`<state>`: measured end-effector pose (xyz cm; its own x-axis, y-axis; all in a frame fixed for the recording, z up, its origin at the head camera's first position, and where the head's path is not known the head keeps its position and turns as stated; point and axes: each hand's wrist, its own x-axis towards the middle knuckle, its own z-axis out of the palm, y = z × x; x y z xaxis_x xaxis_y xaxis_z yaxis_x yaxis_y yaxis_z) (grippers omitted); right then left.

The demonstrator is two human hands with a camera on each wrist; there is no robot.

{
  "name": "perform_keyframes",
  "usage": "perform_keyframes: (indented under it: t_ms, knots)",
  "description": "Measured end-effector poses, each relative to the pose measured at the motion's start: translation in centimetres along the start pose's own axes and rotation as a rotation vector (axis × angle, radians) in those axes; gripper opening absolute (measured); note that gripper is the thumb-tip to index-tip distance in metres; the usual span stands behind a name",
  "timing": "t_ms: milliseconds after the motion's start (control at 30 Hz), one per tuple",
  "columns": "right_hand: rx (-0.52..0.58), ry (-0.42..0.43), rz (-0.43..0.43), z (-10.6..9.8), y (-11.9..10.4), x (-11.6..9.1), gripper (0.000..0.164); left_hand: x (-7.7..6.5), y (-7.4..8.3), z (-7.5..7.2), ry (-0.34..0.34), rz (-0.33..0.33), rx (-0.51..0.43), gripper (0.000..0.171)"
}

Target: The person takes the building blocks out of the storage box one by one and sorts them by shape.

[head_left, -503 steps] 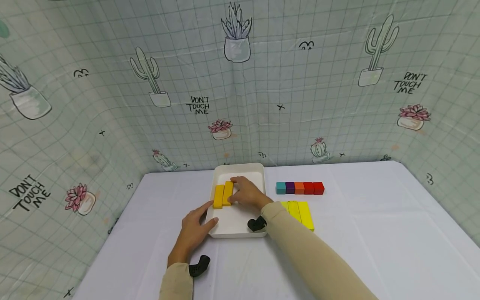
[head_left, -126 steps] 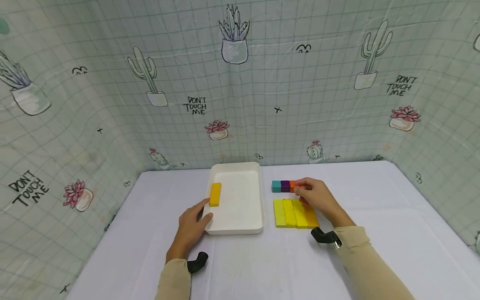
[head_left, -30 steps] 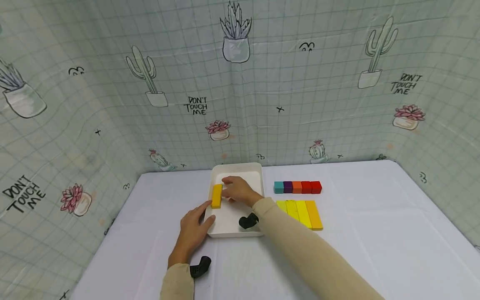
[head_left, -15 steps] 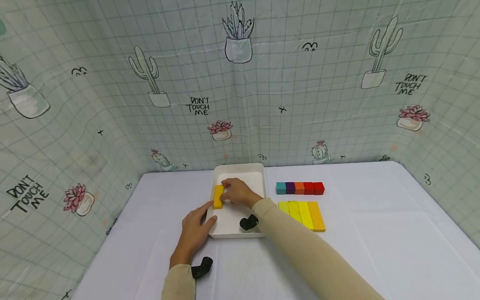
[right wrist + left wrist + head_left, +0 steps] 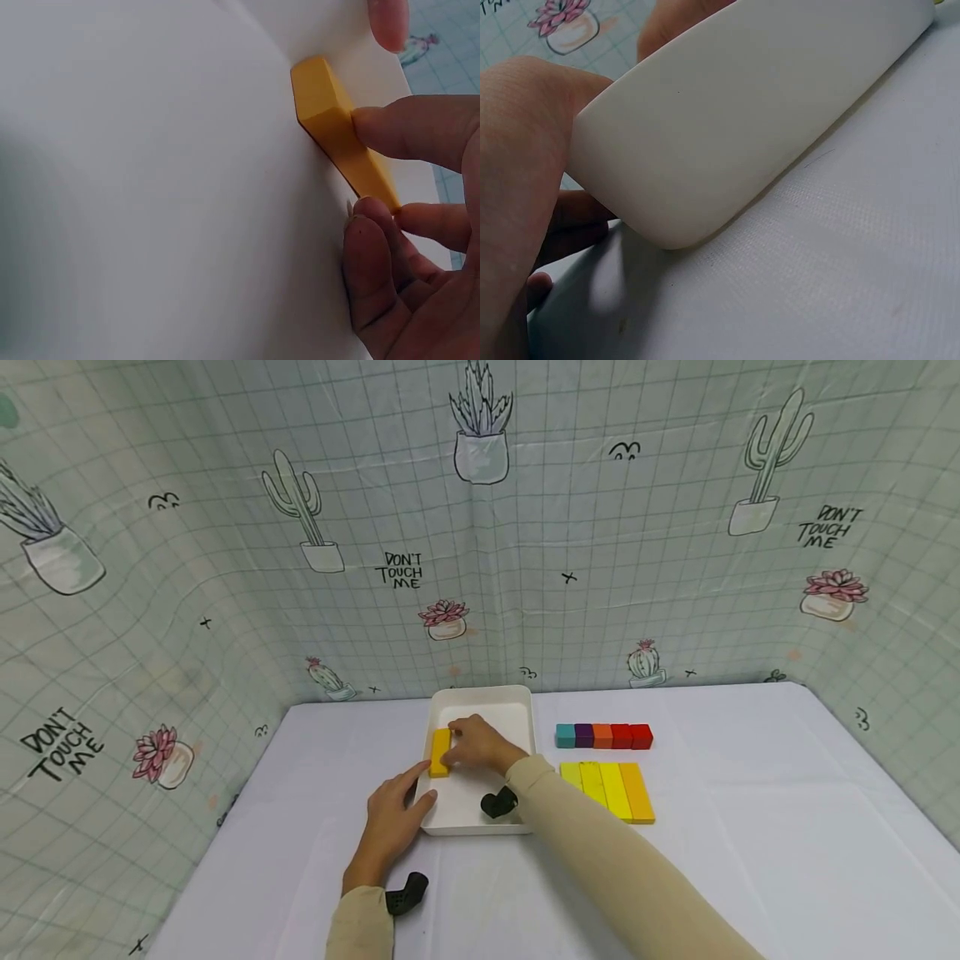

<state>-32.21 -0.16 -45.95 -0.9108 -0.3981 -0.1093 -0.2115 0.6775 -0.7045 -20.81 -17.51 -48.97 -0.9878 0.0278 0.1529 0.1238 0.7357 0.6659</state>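
A single amber-yellow wooden block [image 5: 440, 752] lies lengthwise by the left wall of a white tray [image 5: 491, 697]. My right hand [image 5: 483, 745] reaches into the tray and pinches this block; in the right wrist view thumb and fingertips sit along the block [image 5: 341, 131], which rests on the tray floor. At the tray's left front side my left hand [image 5: 392, 817] grips the rim. The left wrist view shows the thumb over the rim and other fingers outside the tray wall [image 5: 735, 105].
Right of the tray, several yellow blocks [image 5: 615, 789] lie side by side, an amber one [image 5: 637, 793] at the right end; my right sleeve covers part of them. Behind them runs a row of small cubes [image 5: 602, 736] in teal, purple, orange and red. A patterned cloth [image 5: 517, 543] hangs behind.
Earlier the tray held two amber blocks; one now lies at the right end of the yellow row. My right hand has come back from there and closed on the remaining block. Left hand stays.
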Motion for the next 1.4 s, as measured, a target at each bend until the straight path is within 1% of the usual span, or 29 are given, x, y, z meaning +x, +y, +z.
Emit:
perform_keyframes:
  t_ms: [233,500,633,767,1000,1233,1400]
  knots:
    - [0.027,-0.009,0.009,-0.1,0.2,-0.1,0.065,0.0,0.1,0.1,-0.004,-0.012,-0.006,0.053]
    - [0.15,0.025,-0.009,-0.3,0.2,-0.5,0.06,0.1,0.2,0.1,-0.001,-0.008,-0.005,0.053]
    - [0.213,0.039,-0.007,-0.4,0.4,-0.5,0.062,0.2,0.4,0.1,0.0,-0.008,-0.006,0.053]
    - [0.243,0.05,-0.006,-0.2,0.7,-0.5,0.065,0.3,0.4,0.1,-0.002,-0.017,-0.005,0.053]
    - [0.322,0.08,0.035,0.1,0.9,-0.6,0.061,0.2,0.2,0.2,-0.001,-0.028,0.0,0.053]
    - [0.354,0.128,0.043,0.2,1.2,-0.4,0.06,0.1,0.0,0.2,0.004,-0.02,0.005,0.053]
    - [0.358,0.131,0.046,0.2,1.2,-0.3,0.06,0.0,0.1,0.1,0.007,-0.013,0.005,0.052]
